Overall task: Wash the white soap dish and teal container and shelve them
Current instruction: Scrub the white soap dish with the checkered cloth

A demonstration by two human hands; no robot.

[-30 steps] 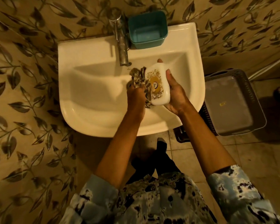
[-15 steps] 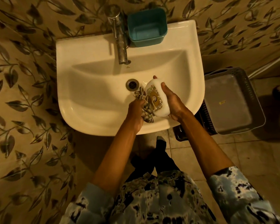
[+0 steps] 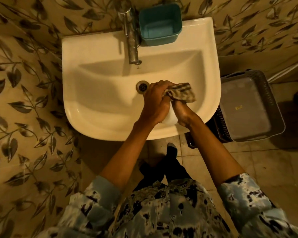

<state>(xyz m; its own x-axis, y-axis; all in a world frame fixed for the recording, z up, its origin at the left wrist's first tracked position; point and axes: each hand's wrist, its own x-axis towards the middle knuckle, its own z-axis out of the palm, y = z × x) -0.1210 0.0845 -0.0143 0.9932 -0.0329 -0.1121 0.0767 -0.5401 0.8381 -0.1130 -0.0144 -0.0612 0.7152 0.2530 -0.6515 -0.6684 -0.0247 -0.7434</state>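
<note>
- White soap dish (image 3: 170,117): held over the front right part of the sink bowl, mostly hidden between my two hands; only its plain white lower end shows.
- My left hand (image 3: 156,102): fingers curled together around a bunched cloth, pressed down on the upper part of the soap dish. It covers most of the dish from above.
- My right hand (image 3: 183,111): clamped on the soap dish from the right side, palm against it, with the wrist crossing the sink's front rim.
- Striped cloth (image 3: 181,92): crumpled, one end gripped in my left hand, the loose end fanning out to the right over the bowl.
- Teal container (image 3: 160,24): upright and open-topped on the back ledge of the sink, just beside the tap on its right; nothing visible inside.
- Tap (image 3: 131,35): metal, at the middle of the back ledge, spout reaching over the bowl; I see no water running.
- Sink (image 3: 96,93): white, wall-mounted, drain (image 3: 142,86) open just left of my left hand.
- Grey basket (image 3: 248,107): on the floor to the right of the sink, a flat grey tray sitting in it.
- Wall (image 3: 24,100): leaf-patterned tiles, to the left and behind the sink.
- My sleeves (image 3: 100,201): pale blue with dark blotches, pushed up both forearms.
</note>
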